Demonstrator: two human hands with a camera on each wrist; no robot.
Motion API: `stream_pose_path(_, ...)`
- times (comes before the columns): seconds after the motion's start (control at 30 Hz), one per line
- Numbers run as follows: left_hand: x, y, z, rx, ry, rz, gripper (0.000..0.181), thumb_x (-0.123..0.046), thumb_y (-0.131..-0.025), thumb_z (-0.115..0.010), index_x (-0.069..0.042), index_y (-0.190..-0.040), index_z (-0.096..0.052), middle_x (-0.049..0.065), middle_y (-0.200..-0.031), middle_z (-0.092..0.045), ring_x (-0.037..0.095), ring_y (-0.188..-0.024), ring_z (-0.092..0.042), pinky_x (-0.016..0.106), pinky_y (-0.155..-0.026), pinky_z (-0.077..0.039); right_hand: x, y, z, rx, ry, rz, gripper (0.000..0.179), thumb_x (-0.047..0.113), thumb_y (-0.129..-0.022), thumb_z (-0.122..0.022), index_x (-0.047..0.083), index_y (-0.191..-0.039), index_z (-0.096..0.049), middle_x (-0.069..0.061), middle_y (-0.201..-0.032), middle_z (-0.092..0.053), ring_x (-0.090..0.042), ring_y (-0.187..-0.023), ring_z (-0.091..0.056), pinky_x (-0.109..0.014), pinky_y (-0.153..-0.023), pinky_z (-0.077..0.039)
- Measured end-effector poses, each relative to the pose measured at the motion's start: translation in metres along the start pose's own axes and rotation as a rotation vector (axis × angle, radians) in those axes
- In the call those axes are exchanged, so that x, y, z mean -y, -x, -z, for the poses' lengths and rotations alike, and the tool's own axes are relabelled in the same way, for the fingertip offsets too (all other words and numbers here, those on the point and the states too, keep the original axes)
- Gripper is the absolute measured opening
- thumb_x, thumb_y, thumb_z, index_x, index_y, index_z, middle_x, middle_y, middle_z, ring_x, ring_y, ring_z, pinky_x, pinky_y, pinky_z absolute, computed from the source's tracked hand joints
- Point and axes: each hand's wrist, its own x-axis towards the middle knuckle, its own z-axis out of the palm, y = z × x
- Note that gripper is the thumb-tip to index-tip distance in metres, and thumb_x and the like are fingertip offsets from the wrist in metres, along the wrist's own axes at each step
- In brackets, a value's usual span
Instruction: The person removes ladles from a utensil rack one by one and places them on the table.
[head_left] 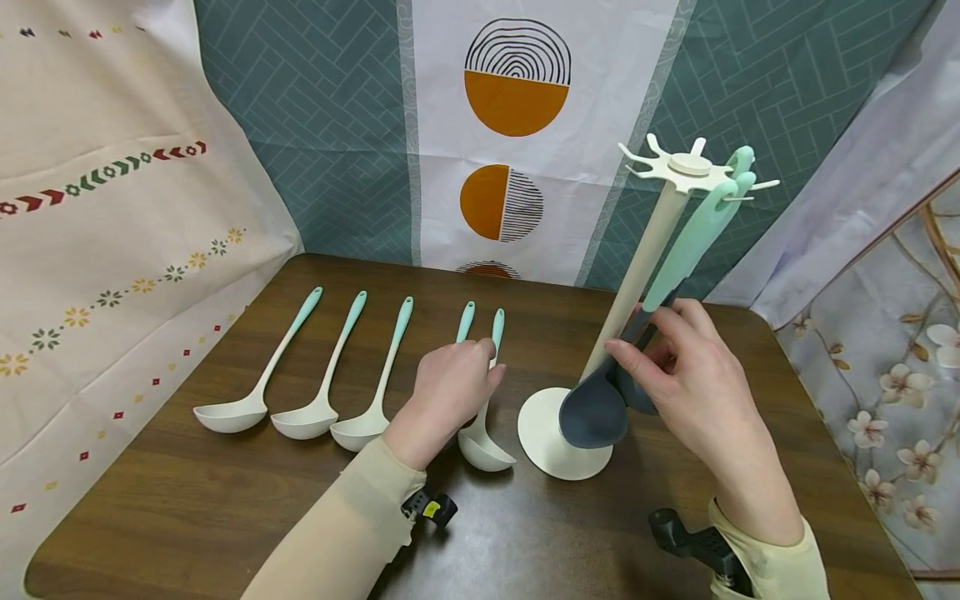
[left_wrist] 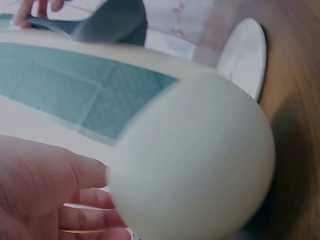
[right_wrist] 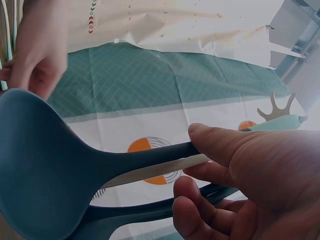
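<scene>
My right hand [head_left: 697,383] pinches the dark grey shaft of a ladle [head_left: 594,415] whose mint handle hangs from the stand [head_left: 645,275]. In the right wrist view the thumb lies along that shaft, and a second dark grey utensil [right_wrist: 140,215] hangs just behind, by the curled fingers. My left hand [head_left: 453,387] is over the table with its fingers round the handle of a white ladle [head_left: 486,450] with a mint end. That ladle's bowl [left_wrist: 195,160] fills much of the left wrist view. Another mint handle [head_left: 466,320] shows beside it, its bowl hidden by my hand.
Three white ladles with mint handles lie in a row at left: the outer one [head_left: 232,415], the middle one [head_left: 306,421] and the inner one [head_left: 362,429]. The stand's round white base [head_left: 547,454] sits right of centre. Patterned cloths hang behind the brown table [head_left: 225,492].
</scene>
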Motion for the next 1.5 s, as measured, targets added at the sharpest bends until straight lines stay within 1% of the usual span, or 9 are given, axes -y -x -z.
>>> stream_pose_path(0.13,-0.008,0.003,0.011,-0.047,0.047,-0.03,0.021,-0.032,-0.108,-0.074,-0.015,-0.119,-0.079,-0.001,-0.105,-0.077,0.024,-0.086,-0.075,0.044,-0.064,-0.058,-0.001,0.001,0.001,-0.001,0.002,-0.001,0.039,0.029,-0.102,-0.083,0.007,-0.132,-0.073,-0.005,-0.111,-0.053,-0.017,-0.079,-0.058,-0.035,-0.067,-0.044)
stream_pose_path(0.2,-0.012,0.004,0.017,-0.068,0.077,-0.046,0.022,-0.031,-0.108,-0.073,-0.016,-0.123,-0.079,-0.001,-0.109,-0.077,0.023,-0.09,-0.074,0.044,-0.067,-0.058,-0.001,0.001,0.001,-0.004,0.006,0.002,0.039,0.03,-0.102,-0.083,0.007,-0.132,-0.074,-0.005,-0.111,-0.053,-0.017,-0.078,-0.059,-0.036,-0.067,-0.044)
stream_pose_path(0.43,-0.022,0.011,0.03,-0.152,0.206,-0.128,0.018,-0.024,-0.107,-0.074,-0.016,-0.123,-0.079,-0.001,-0.105,-0.075,0.016,-0.086,-0.068,0.037,-0.069,-0.055,-0.003,0.0,0.001,-0.021,0.049,0.019,0.036,0.032,-0.099,-0.087,0.006,-0.121,-0.078,-0.007,-0.109,-0.056,-0.018,-0.079,-0.057,-0.039,-0.065,-0.044)
stream_pose_path(0.67,-0.034,0.016,0.037,-0.238,0.34,-0.245,0.017,-0.017,-0.104,-0.077,-0.016,-0.121,-0.079,-0.003,-0.109,-0.077,0.016,-0.096,-0.067,0.036,-0.076,-0.058,-0.006,0.001,0.003,-0.027,0.075,0.034,0.022,0.033,-0.095,-0.09,0.013,-0.097,-0.081,0.003,-0.094,-0.055,-0.014,-0.073,-0.052,-0.036,-0.062,-0.04)
stream_pose_path(0.87,-0.05,0.017,0.041,-0.262,0.471,-0.355,0.025,-0.016,-0.103,-0.081,-0.013,-0.127,-0.076,-0.001,-0.118,-0.076,0.017,-0.105,-0.07,0.034,-0.087,-0.058,-0.012,0.001,0.01,0.008,0.031,0.036,0.019,0.031,-0.097,-0.088,0.015,-0.104,-0.082,0.006,-0.089,-0.056,-0.013,-0.07,-0.054,-0.033,-0.063,-0.04)
stream_pose_path(1.07,-0.067,0.02,0.04,-0.245,0.53,-0.398,0.036,-0.025,-0.1,-0.086,-0.014,-0.132,-0.074,-0.002,-0.122,-0.075,0.015,-0.109,-0.068,0.031,-0.085,-0.057,-0.02,0.001,0.024,0.078,-0.069,-0.085,0.019,0.032,-0.111,-0.07,0.016,-0.114,-0.08,0.005,-0.084,-0.068,-0.013,-0.073,-0.063,-0.027,-0.065,-0.047)
stream_pose_path(1.2,-0.077,0.02,0.038,-0.259,0.571,-0.414,0.043,-0.029,-0.096,-0.09,-0.014,-0.132,-0.075,-0.003,-0.12,-0.077,0.014,-0.109,-0.067,0.028,-0.082,-0.055,-0.025,0.002,0.03,0.071,-0.085,-0.138,0.03,0.039,-0.117,-0.058,0.017,-0.11,-0.077,0.001,-0.082,-0.071,-0.015,-0.072,-0.065,-0.027,-0.064,-0.049)
stream_pose_path(1.33,-0.087,0.019,0.035,-0.278,0.598,-0.438,0.046,-0.03,-0.092,-0.093,-0.012,-0.131,-0.076,-0.004,-0.117,-0.079,0.014,-0.107,-0.067,0.023,-0.082,-0.054,-0.028,0.001,0.03,0.061,-0.071,-0.155,0.028,0.043,-0.113,-0.063,0.018,-0.108,-0.073,0.0,-0.081,-0.07,-0.017,-0.069,-0.064,-0.031,-0.061,-0.049)
stream_pose_path(1.5,-0.093,0.017,0.03,-0.297,0.597,-0.449,0.037,-0.029,-0.091,-0.095,-0.014,-0.12,-0.077,-0.005,-0.109,-0.079,0.014,-0.097,-0.065,0.021,-0.077,-0.051,-0.027,-0.002,0.025,0.052,-0.086,-0.163,0.025,0.041,-0.109,-0.072,0.016,-0.115,-0.068,-0.002,-0.081,-0.07,-0.018,-0.07,-0.067,-0.031,-0.063,-0.051)
